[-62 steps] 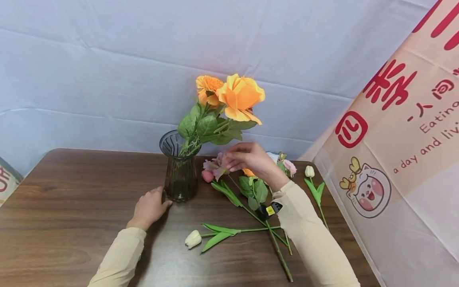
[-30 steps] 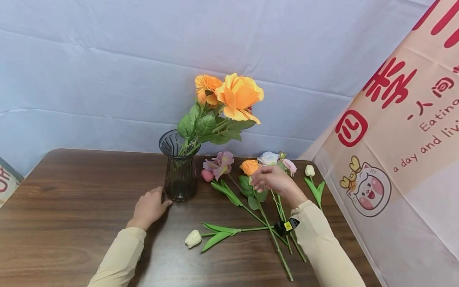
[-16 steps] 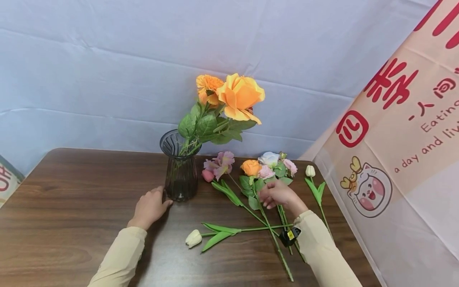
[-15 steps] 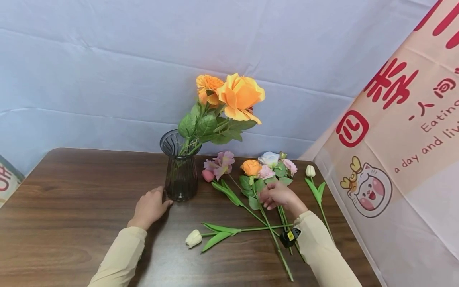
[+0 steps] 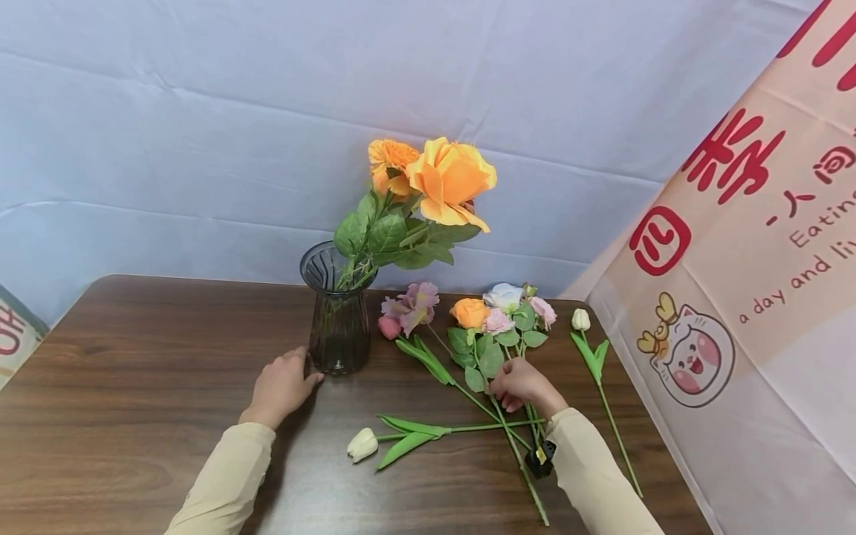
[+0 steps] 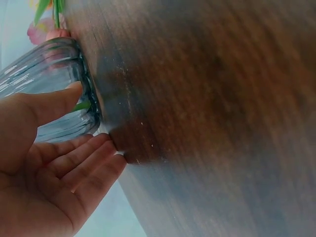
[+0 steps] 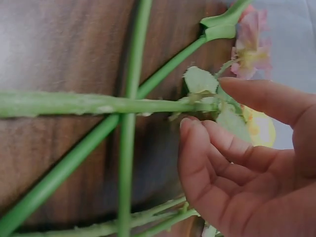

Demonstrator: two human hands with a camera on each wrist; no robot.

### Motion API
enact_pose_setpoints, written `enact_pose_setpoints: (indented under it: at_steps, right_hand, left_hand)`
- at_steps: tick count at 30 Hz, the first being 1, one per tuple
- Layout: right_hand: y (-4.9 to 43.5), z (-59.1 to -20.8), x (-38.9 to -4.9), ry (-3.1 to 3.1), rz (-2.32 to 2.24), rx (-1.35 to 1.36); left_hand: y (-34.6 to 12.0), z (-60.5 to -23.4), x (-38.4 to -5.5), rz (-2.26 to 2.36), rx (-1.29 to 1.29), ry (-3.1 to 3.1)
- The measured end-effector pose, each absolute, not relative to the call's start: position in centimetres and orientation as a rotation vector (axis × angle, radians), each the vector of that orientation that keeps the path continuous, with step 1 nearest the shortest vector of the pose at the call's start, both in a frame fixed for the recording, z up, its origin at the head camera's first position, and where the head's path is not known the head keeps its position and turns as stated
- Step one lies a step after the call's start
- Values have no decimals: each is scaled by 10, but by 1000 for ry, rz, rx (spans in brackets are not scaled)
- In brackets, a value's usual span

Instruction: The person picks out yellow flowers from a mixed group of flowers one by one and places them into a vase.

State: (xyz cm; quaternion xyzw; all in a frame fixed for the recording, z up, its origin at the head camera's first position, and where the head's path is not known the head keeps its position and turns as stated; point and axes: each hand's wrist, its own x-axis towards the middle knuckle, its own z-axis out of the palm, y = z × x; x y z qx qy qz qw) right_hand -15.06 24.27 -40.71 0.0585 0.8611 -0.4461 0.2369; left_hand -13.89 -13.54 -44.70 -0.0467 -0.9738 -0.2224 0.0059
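In the head view my left hand (image 5: 283,388) rests on the table beside the base of a dark glass vase (image 5: 339,334). The left wrist view shows its thumb and extended fingers at either side of the vase's foot (image 6: 89,94). My right hand (image 5: 524,388) is over the stem of an orange rose (image 5: 470,313) lying on the table. In the right wrist view, thumb and bent fingers stand apart around that green stem (image 7: 163,106), the fingertips right by it. The vase holds a large orange rose (image 5: 449,182) and a ruffled orange flower (image 5: 393,154), leaning right.
A white tulip (image 5: 362,445) lies in front, its stem crossing others. A purple flower (image 5: 416,306) and a pink tulip bud (image 5: 389,327) lie right of the vase. Pink and white roses (image 5: 503,297) lie behind the right hand. Another white tulip (image 5: 581,320) is near the right edge.
My right hand has left the purple flower, moving right and toward me, down to the orange rose's stem. The left hand keeps its place by the vase.
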Motion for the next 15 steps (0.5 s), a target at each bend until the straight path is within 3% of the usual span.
enact_pose_setpoints:
  at_steps: [15]
  right_hand:
    - [244,-417,-146,2344,-1161,116]
  left_hand:
    - [-135,-446,-138,-691,-155,-3042]
